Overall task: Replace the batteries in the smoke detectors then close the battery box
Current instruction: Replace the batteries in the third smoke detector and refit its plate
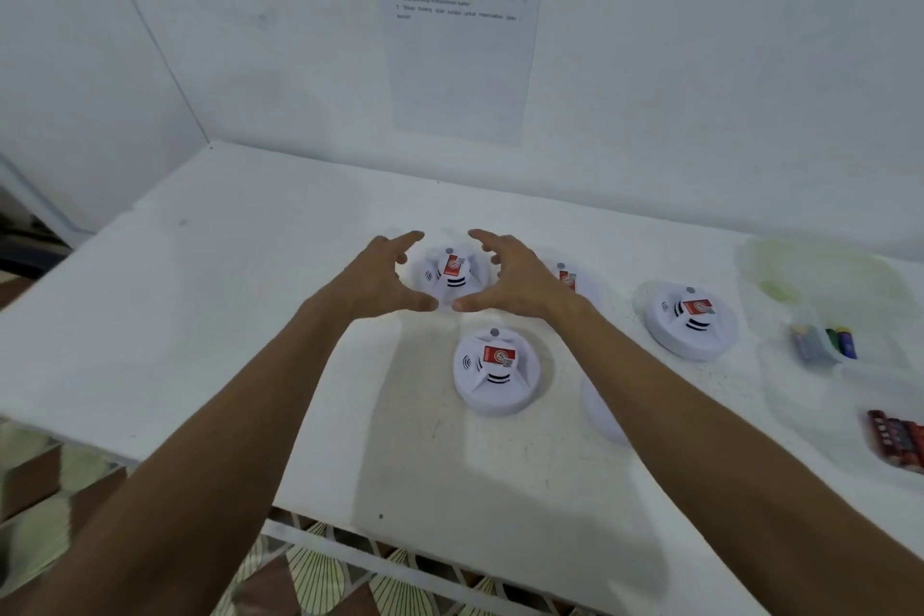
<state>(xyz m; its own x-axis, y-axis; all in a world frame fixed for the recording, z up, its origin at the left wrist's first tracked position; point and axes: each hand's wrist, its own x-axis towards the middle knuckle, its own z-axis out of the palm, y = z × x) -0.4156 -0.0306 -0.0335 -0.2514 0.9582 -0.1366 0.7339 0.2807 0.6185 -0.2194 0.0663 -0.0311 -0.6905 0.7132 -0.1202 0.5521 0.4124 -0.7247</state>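
Five round white smoke detectors lie flat on the white table [200, 315], domed faces up, each visible one with a red sticker on top. Being round, they have no long axis; their small grey buttons sit at the far rim, toward the wall. The far detector [452, 273] lies between the two hands. The near detector [496, 370] rests closer to the table's front edge, just below the hands. A third detector [572, 283] is mostly hidden behind the right hand, a fourth detector [692, 320] lies well to the right, and a fifth detector [602, 410] shows only as a white rim under the right forearm. Both arms reach forward from the bottom corners, bare, converging on the far detector. The left hand [380, 278] and right hand [515, 280] face each other, fingers spread and gently curved, thumbs low and nearly meeting in front of the detector. Both are released, grasping nothing; whether any fingertip touches the detector I cannot tell. At the right edge sits a clear plastic box [825, 345] with batteries [845, 340] inside, and nearer the front a pack of reddish batteries [897, 445]. A printed sheet [460, 25] hangs on the wall behind.
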